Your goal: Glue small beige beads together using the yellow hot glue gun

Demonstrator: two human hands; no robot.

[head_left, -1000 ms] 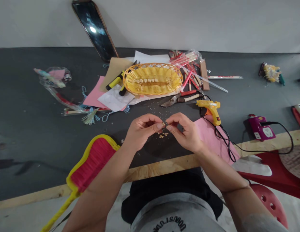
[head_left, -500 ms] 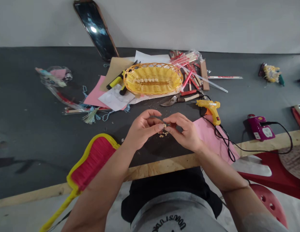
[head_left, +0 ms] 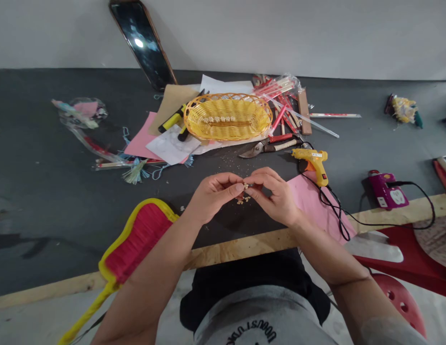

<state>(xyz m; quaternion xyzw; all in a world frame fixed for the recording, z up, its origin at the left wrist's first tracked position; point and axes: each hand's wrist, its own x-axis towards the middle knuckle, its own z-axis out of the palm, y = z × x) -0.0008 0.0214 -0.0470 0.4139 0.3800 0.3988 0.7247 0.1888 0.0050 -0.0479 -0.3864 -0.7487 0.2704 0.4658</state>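
Observation:
My left hand [head_left: 221, 194] and my right hand [head_left: 271, 191] meet fingertip to fingertip above the dark table [head_left: 72, 211]. Between the pinched fingers is a small pale beige cluster [head_left: 246, 186], held from both sides. Several loose pale pieces [head_left: 240, 202] lie on the table just below the fingertips. Beyond the hands, a yellow woven basket [head_left: 228, 134] contains a row of pale clusters [head_left: 219, 119] and a brown strip.
Pruning shears [head_left: 257, 149] and a yellow glue gun [head_left: 318, 167] lie right of the basket, a cord trailing over pink paper [head_left: 298, 191]. Left are tassels [head_left: 135, 172] and a red-yellow fan-shaped piece [head_left: 136, 239]. A phone [head_left: 144, 45] leans on the wall.
My left hand's upper fingers have come down and closed in toward the small cluster and my right fingertips. My right hand has hardly moved.

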